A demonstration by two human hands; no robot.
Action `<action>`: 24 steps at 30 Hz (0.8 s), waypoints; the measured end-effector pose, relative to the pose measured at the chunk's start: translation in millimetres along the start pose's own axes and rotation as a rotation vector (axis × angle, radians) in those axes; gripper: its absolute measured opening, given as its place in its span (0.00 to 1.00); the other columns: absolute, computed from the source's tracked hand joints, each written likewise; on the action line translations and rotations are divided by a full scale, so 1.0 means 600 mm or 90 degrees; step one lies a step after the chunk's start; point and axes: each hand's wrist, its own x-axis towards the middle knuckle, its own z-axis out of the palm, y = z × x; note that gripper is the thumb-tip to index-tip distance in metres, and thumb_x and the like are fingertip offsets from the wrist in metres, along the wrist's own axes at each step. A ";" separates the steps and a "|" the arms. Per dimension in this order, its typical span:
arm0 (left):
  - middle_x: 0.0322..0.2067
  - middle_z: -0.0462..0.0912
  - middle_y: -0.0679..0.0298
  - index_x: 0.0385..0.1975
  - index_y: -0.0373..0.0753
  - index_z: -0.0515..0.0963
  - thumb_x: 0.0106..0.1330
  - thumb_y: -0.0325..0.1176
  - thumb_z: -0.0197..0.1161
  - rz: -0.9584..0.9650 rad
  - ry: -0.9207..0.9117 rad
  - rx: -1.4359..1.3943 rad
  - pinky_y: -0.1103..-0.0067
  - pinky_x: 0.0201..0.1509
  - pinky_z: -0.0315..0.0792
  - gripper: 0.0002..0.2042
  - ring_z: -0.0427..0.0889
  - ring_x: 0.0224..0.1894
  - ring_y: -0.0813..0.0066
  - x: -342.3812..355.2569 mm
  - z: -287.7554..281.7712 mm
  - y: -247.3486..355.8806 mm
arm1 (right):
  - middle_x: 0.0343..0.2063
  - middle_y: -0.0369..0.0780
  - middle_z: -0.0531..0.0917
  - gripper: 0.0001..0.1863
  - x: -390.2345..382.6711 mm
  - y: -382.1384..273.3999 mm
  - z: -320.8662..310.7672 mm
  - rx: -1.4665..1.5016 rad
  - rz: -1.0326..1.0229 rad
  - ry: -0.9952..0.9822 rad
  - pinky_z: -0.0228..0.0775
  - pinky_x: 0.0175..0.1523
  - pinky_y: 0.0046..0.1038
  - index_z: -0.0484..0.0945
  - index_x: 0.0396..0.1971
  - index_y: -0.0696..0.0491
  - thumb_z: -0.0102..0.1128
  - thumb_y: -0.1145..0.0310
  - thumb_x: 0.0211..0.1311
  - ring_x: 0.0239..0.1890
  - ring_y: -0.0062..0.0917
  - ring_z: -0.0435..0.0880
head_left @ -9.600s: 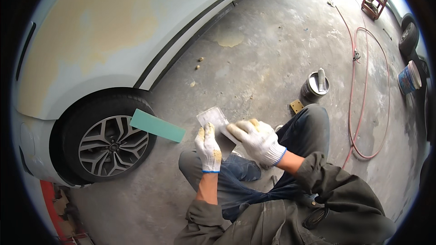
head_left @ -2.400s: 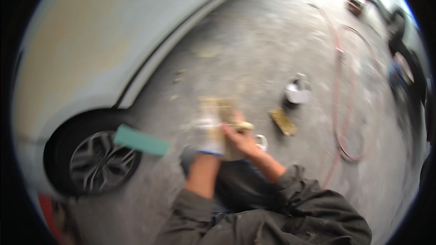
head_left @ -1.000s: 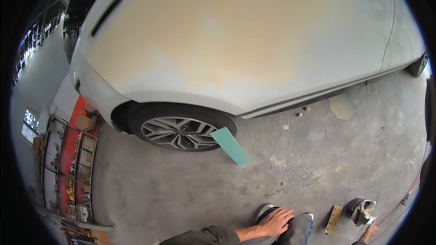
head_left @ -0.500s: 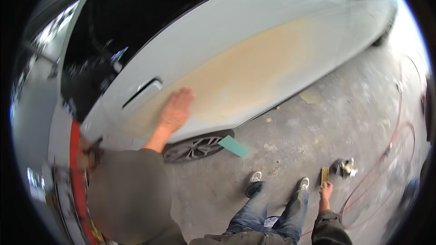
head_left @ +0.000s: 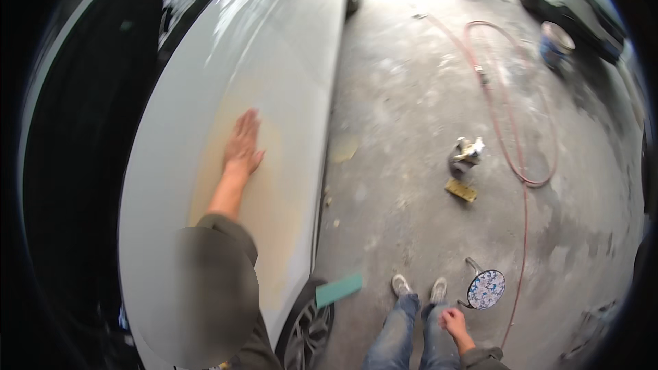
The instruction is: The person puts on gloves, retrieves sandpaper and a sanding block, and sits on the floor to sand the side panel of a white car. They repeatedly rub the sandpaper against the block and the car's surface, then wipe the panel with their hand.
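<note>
My left hand (head_left: 243,145) lies flat on the side of a white car (head_left: 175,116), fingers extended and thumb a little apart. Under and around it spreads a beige patch (head_left: 264,233) of filler-like coating on the panel. My right hand (head_left: 452,322) hangs low beside my leg, its fingers curled in with nothing visible in them. A flat teal strip (head_left: 338,290) rests by the top of the car's wheel (head_left: 306,336). On the floor ahead of my right hand, a yellow block (head_left: 460,190) lies beside a dark can (head_left: 460,163) with crumpled whitish material on top.
A round stool with a patterned seat (head_left: 486,289) stands just right of my right hand. A red hose (head_left: 495,120) loops across the grey concrete floor (head_left: 391,164). Farther off at the right are a bucket (head_left: 555,44) and another vehicle (head_left: 582,10).
My view has turned to the right. My left hand has slid forward along the beige patch, away from the door handle. My right hand now appears farther from the yellow block.
</note>
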 end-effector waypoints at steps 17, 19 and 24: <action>0.73 0.39 0.52 0.70 0.32 0.49 0.65 0.53 0.52 0.076 -0.001 -0.088 0.69 0.78 0.31 0.40 0.34 0.75 0.62 -0.393 0.002 0.035 | 0.27 0.38 0.83 0.07 -0.072 0.148 -0.002 0.113 0.050 0.047 0.71 0.23 0.21 0.76 0.38 0.53 0.54 0.67 0.66 0.22 0.20 0.80; 0.73 0.39 0.53 0.70 0.32 0.50 0.65 0.52 0.52 0.079 -0.013 -0.097 0.69 0.78 0.31 0.39 0.35 0.75 0.62 -0.478 0.003 0.045 | 0.27 0.38 0.83 0.07 -0.083 0.150 -0.016 0.090 0.030 0.025 0.71 0.23 0.21 0.77 0.38 0.53 0.54 0.67 0.66 0.22 0.20 0.80; 0.73 0.41 0.55 0.70 0.33 0.50 0.65 0.52 0.52 0.080 -0.052 -0.090 0.69 0.77 0.32 0.39 0.35 0.76 0.63 -0.685 0.006 0.089 | 0.26 0.37 0.82 0.07 -0.100 0.199 -0.096 0.024 -0.008 0.021 0.71 0.23 0.21 0.76 0.38 0.53 0.53 0.68 0.65 0.22 0.19 0.80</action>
